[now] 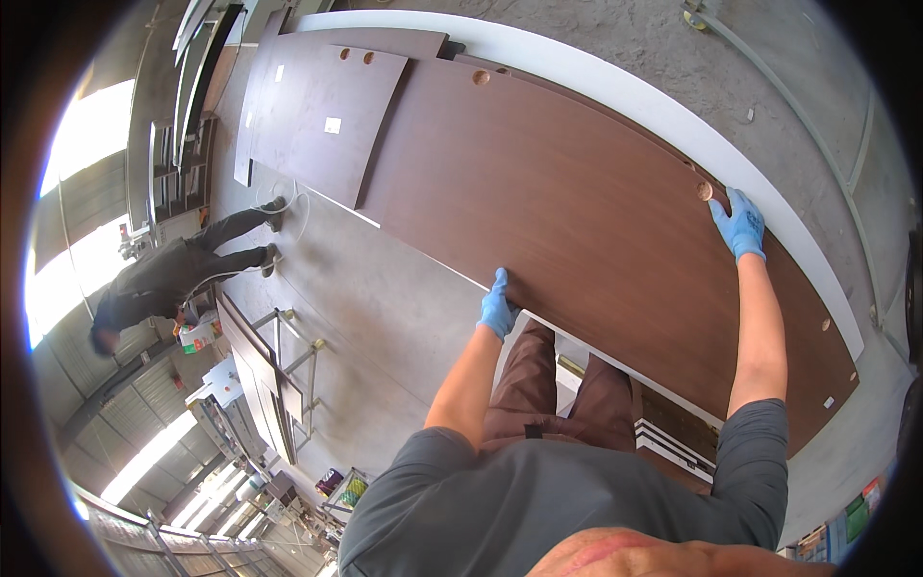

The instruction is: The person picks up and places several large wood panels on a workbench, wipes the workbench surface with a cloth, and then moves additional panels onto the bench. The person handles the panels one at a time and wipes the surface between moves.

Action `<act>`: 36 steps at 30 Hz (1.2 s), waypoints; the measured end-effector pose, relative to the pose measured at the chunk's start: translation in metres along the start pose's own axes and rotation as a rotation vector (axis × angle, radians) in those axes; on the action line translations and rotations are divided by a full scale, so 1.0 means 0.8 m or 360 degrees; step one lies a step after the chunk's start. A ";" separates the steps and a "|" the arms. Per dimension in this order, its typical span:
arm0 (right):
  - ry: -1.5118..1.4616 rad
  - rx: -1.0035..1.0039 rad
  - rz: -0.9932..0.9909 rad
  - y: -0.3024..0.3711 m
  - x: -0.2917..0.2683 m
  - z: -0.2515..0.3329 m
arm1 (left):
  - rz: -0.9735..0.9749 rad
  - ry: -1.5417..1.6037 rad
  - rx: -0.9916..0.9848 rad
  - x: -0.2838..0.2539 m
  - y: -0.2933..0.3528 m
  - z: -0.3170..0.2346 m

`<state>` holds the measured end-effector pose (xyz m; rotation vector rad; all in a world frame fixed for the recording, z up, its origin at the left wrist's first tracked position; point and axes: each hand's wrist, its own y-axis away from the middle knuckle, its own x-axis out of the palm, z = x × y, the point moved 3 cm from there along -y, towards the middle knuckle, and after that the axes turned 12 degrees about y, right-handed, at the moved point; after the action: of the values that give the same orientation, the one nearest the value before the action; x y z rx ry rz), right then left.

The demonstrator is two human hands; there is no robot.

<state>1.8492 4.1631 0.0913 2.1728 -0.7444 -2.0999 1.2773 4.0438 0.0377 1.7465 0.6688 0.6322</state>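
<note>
A long dark brown wooden panel (538, 173) lies flat across a stack in front of me, with round cut-outs near its far edge. My left hand (497, 308), in a blue glove, grips the panel's near edge; some of its fingers are hidden below. At the far edge, beside a round cut-out (705, 191), my blue-gloved right hand (739, 229) holds the same panel with its thumb on the top face. A shorter brown panel (336, 115) with a white label (333, 125) overlaps the left end.
A long white board (615, 82) shows beyond the brown panels. Off to the left, another person (163, 274) stands on the grey floor near a hose. A metal rack (300, 370) with leaning panels is at lower left. Grey metal tubing (808, 111) runs along the far right.
</note>
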 end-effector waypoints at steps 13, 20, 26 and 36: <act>-0.0329 0.0125 -0.0012 -0.007 0.010 -0.010 | 0.0191 0.0326 0.0118 0.013 0.077 -0.005; -0.0301 0.0150 0.0010 -0.007 0.003 -0.009 | 0.0221 0.0357 0.0022 0.020 0.093 -0.006; -0.0114 0.0096 0.0141 -0.009 -0.012 0.005 | 0.0480 0.0210 -0.0022 0.008 0.092 -0.017; -0.0249 0.0182 0.0222 -0.003 -0.064 0.011 | 0.0615 0.0111 -0.0118 0.014 0.111 -0.047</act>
<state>1.8430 4.1863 0.1377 1.9590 -1.0211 -2.2253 1.2699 4.0560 0.1333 1.8045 0.3490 0.9734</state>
